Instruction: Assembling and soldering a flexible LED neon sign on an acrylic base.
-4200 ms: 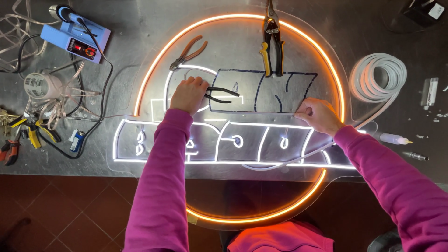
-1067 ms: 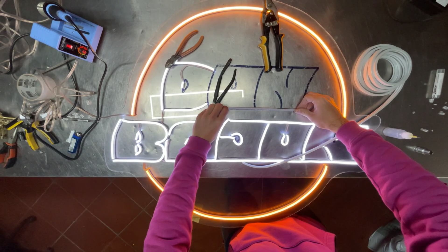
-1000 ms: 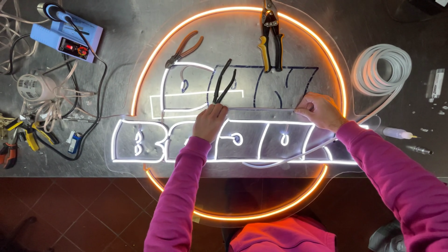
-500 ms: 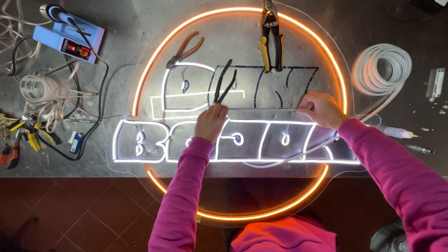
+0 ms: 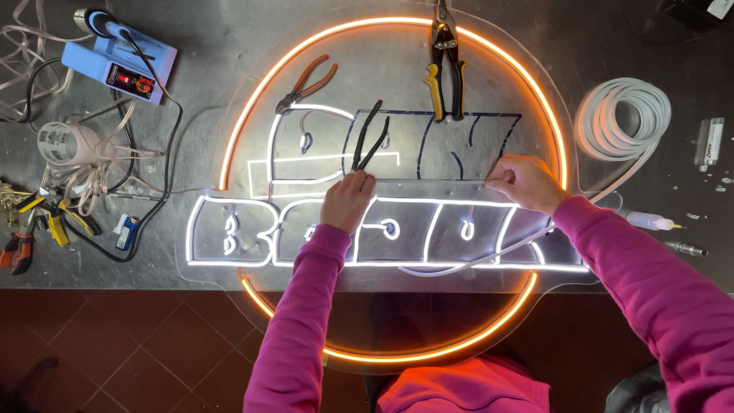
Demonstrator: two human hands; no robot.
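Observation:
A round clear acrylic sign panel (image 5: 535,84) lies on the metal bench, ringed by a glowing orange strip (image 5: 260,99) with white lit block letters (image 5: 229,233) across its lower half. My left hand (image 5: 345,200) presses fingertips onto the panel at the top edge of the white lettering, just below a pair of black pliers (image 5: 368,136). My right hand (image 5: 526,182) pinches the white flexible strip (image 5: 459,268) at the upper right of the lettering. Both sleeves are magenta.
Yellow-handled snips (image 5: 445,65) and red-handled pliers (image 5: 308,82) lie on the panel's top. A blue soldering station (image 5: 118,63), a wire spool (image 5: 69,141) and small hand tools (image 5: 38,226) sit at left. A coil of white strip (image 5: 623,118) and a glue applicator (image 5: 650,222) sit right.
My left hand moved from the upper left letters down and right to the top of the white lettering. More of the upper lettering now shows. My right hand stayed in place.

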